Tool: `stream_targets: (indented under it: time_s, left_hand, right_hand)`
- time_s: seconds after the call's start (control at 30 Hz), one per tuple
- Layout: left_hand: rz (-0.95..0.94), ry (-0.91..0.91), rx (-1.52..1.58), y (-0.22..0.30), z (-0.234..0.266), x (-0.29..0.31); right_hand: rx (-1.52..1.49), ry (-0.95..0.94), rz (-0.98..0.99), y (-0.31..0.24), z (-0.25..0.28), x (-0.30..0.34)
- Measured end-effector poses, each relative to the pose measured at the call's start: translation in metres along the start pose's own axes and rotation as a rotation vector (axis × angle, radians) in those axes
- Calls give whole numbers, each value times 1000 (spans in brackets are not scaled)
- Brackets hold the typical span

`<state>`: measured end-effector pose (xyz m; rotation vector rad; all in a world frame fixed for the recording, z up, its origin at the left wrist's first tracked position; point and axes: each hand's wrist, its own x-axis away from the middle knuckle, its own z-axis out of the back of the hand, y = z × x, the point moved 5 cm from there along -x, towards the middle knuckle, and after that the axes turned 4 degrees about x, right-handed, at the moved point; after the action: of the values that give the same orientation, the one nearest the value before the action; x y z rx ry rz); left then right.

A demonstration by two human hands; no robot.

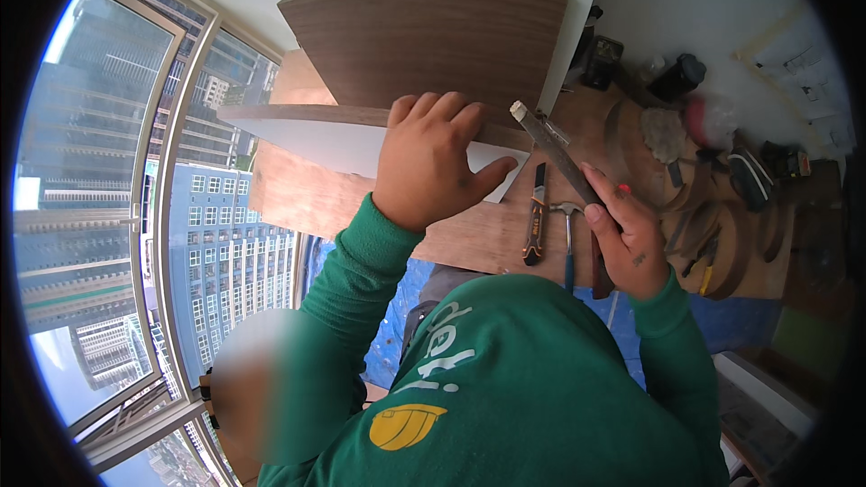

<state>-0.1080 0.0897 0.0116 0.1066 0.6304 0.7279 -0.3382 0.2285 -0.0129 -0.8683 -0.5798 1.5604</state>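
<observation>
My left hand (430,158) rests over the top edge of a board (334,140) with a white face and a brown edge. Its fingers curl over the far side and the thumb sticks out to the right. In my right hand (627,239) is a narrow dark flat bar (561,158) with a pale, rough tip, tilted up toward the left. The bar's tip is close to the board's right end, apart from my left thumb. Between the hands lie a black and orange utility knife (536,221) and a claw hammer (568,239) with a blue handle.
A wood-grain panel (433,41) with a curved top stands behind the board. Curled brown strips (729,252), a black container (678,77) and other items crowd the worktable's right side. Large windows (99,189) line the left. Blue sheeting (397,311) shows below the worktable's near edge.
</observation>
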Motion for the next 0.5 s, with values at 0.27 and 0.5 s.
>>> stream_targets:
  time_s: [0.27, 0.5]
  left_hand:
    - [33, 52, -75, -13, 3, 8]
    - [45, 55, -53, -16, 3, 10]
  right_hand:
    - [155, -60, 16, -19, 8, 7]
    - [211, -77, 46, -23, 1, -5]
